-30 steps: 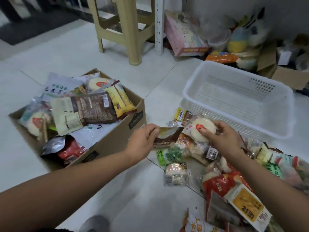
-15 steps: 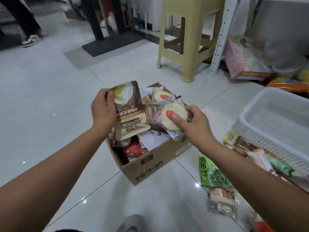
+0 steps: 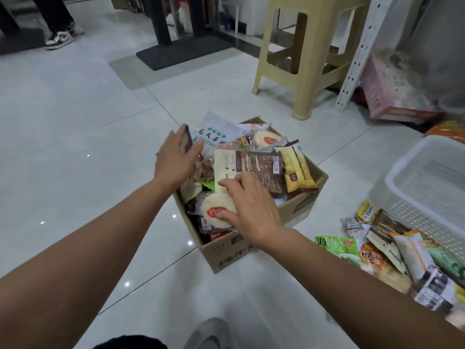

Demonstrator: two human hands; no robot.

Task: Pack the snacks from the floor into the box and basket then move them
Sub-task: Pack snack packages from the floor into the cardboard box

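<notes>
A cardboard box (image 3: pixel 234 255) on the white tiled floor is heaped with snack packets. My left hand (image 3: pixel 176 159) is at the box's left side and holds a brown packet (image 3: pixel 186 142) edge-on between thumb and fingers. My right hand (image 3: pixel 247 205) lies over the box's near part, fingers pressing a round white bun packet (image 3: pixel 214 212) with a red label down among the other snacks. A brown-and-cream pouch (image 3: pixel 251 170) and a yellow packet (image 3: pixel 297 172) lie on top of the heap. A white plastic basket (image 3: pixel 427 182) stands to the right, nothing visible inside it.
A pile of loose snack packets (image 3: pixel 392 255) lies on the floor between the box and the basket. A beige plastic stool (image 3: pixel 302 59) stands behind the box. A pink carton (image 3: pixel 392 96) and clutter sit at the back right. Another person's shoes (image 3: pixel 59 39) are at far left.
Both hands carried their packets from the floor pile to the box and lowered them into it. The camera view swung left, toward the box.
</notes>
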